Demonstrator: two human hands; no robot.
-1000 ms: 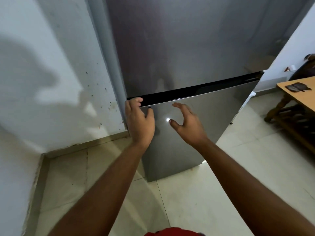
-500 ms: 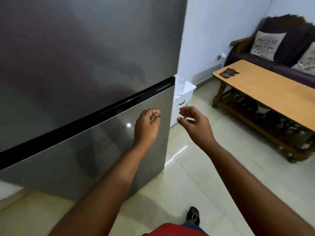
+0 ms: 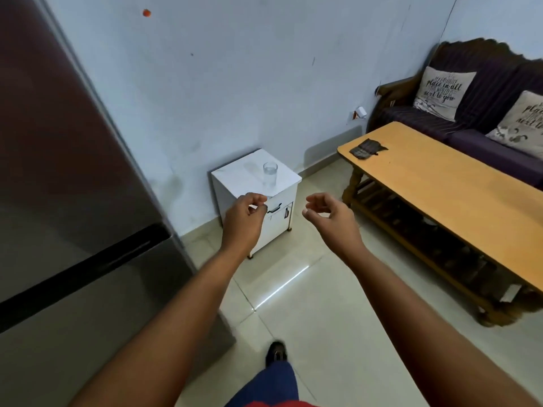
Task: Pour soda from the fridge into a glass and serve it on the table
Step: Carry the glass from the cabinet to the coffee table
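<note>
Reaching forward over the tiled floor (image 3: 308, 327) with both bare arms, hands empty. Left hand (image 3: 244, 218) loosely curled, fingertips bent toward the thumb, grip nearly closed but with nothing in it. Right hand (image 3: 329, 218) half open, fingers arched, thumb apart, grip likewise on nothing. Clear glass (image 3: 270, 174) upright on the white top of a small cabinet (image 3: 235, 183) against the pale wall (image 3: 235, 83), just beyond the left hand and slightly right of it, apart from both hands; hard to tell whether anything is in it. Cabinet front partly hidden behind the left hand, only a dark handle (image 3: 274, 208) and the lower edge on view. Fridge (image 3: 67, 171) at the far left, cut off by the frame at top, left and bottom, doors shut, a black band between the upper and lower door; contents out of sight, so no soda anywhere on view. Wooden tabletop (image 3: 440, 183) to the right, well apart from the glass, its far end cut off by the frame edge; a small dark object (image 3: 367, 148) near its near-left corner, too blurred to identify. Dark sofa (image 3: 470, 118) behind the tabletop with two printed cushions (image 3: 440, 92), the second cushion cut off at the right. One shoe (image 3: 276, 352) and a blue trouser leg (image 3: 270, 383) at the bottom.
</note>
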